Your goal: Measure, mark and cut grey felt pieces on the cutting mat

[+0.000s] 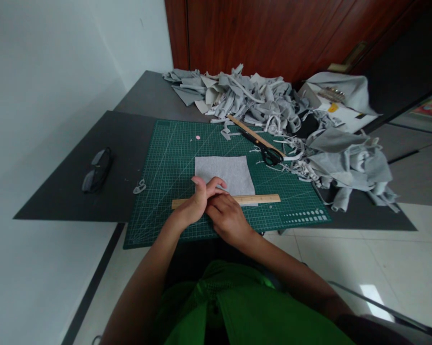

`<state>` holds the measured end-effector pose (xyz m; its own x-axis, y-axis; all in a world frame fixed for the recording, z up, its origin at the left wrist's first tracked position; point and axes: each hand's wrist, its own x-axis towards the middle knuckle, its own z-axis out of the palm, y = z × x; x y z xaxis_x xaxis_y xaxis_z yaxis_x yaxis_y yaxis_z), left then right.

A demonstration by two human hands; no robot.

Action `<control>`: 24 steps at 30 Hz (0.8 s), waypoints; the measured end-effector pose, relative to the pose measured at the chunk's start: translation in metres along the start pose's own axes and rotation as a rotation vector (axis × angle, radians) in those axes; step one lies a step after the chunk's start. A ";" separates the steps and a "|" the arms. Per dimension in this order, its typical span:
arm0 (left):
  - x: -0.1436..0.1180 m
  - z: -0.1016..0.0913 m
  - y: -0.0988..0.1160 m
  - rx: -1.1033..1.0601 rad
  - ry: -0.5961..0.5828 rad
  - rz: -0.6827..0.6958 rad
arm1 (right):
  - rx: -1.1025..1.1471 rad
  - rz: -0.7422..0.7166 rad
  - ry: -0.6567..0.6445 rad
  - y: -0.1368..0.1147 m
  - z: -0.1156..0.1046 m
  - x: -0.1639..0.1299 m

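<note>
- Green cloth point(251, 311), your own shirt, filled the bottom of the frame, nearest the lens, with both forearms running up from it to the cutting mat point(172, 158).
- Your left hand point(197, 203) lay flat on the near edge of the mat, fingers pressed together and pointing right, thumb raised, bearing down on the wooden ruler point(259, 199).
- Your right hand point(228, 218) sat just beside it, touching it, fingers curled down onto the same ruler; whether it pinched anything underneath could not be told.
- That ruler ran left to right along the near edge of the grey felt square point(225, 175), which lay at the middle of the mat.
- Beyond the felt, toward the mat's far right corner, black-handled scissors point(268, 153) lay beside a second wooden stick point(253, 134).
- Off the mat's far and right sides, a heap of grey fabric scraps point(273, 103) spilled over the table point(144, 96); off its left side lay dark glasses point(97, 170).
- Judged from this: with both hands bunched at the ruler's left half, its free right end could swing if your pressure shifted, throwing the line askew across the felt.
- Felt could also creep under the ruler, since only its near edge was pinned.
- Loose strips near the scissors could drag onto the work.
</note>
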<state>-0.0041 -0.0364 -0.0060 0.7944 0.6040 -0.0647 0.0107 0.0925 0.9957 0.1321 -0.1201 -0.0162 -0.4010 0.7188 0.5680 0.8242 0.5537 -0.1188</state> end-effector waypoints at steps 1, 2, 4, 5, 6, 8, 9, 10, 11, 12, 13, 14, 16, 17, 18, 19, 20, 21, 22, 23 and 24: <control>0.000 0.000 0.001 -0.001 -0.004 0.001 | 0.003 -0.008 0.007 0.000 0.000 0.000; 0.000 0.000 0.002 -0.003 -0.012 0.003 | 0.006 -0.016 0.013 0.000 0.000 0.000; 0.000 0.000 0.003 -0.007 -0.036 0.011 | -0.002 -0.030 0.014 0.000 0.001 0.000; 0.000 0.000 0.004 -0.005 -0.044 0.015 | -0.013 -0.034 0.011 -0.001 0.001 0.001; 0.000 0.000 0.005 0.000 -0.045 0.019 | -0.028 -0.037 0.008 -0.001 0.001 0.001; 0.000 0.001 0.007 0.016 -0.032 0.018 | -0.067 -0.045 0.013 -0.003 0.001 0.002; 0.000 0.001 0.008 0.023 -0.024 0.014 | -0.088 -0.052 0.021 -0.004 0.002 0.003; -0.001 0.002 0.009 0.027 -0.020 0.011 | -0.109 -0.057 0.028 -0.005 0.001 0.004; -0.001 0.002 0.009 0.027 -0.020 0.009 | -0.129 -0.062 0.033 -0.006 0.001 0.005; -0.001 0.002 0.009 0.025 -0.023 0.005 | -0.147 -0.062 0.033 -0.007 0.001 0.006; -0.001 0.001 0.008 0.025 -0.024 0.002 | -0.159 -0.058 0.025 -0.008 0.000 0.007; 0.000 0.001 0.007 0.029 -0.022 0.000 | -0.165 -0.050 0.004 -0.010 -0.002 0.007; 0.000 0.001 0.005 0.055 -0.016 -0.003 | -0.159 -0.021 -0.066 -0.012 -0.007 0.006; 0.001 0.000 0.004 0.072 -0.015 -0.002 | -0.154 0.000 -0.108 -0.012 -0.011 0.004; 0.001 0.001 0.004 0.086 -0.018 0.000 | -0.152 0.026 -0.150 -0.012 -0.016 0.002; 0.001 0.001 0.004 0.097 -0.022 0.003 | -0.150 0.057 -0.185 -0.012 -0.021 -0.001; 0.001 0.002 0.005 0.106 -0.025 0.007 | -0.146 0.095 -0.211 -0.010 -0.027 -0.005; 0.001 0.003 0.007 0.118 -0.022 0.013 | -0.134 0.141 -0.223 -0.007 -0.032 -0.009; 0.000 0.004 0.009 0.141 -0.011 0.021 | -0.104 0.192 -0.223 -0.003 -0.038 -0.013; -0.001 0.005 0.012 0.176 0.002 0.030 | -0.053 0.251 -0.211 0.003 -0.044 -0.016; -0.002 0.007 0.014 0.219 0.019 0.040 | 0.018 0.316 -0.184 0.010 -0.048 -0.019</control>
<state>-0.0015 -0.0417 0.0088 0.7852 0.6188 -0.0240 0.1127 -0.1047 0.9881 0.1673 -0.1484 0.0114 -0.1943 0.9182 0.3453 0.9125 0.2984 -0.2799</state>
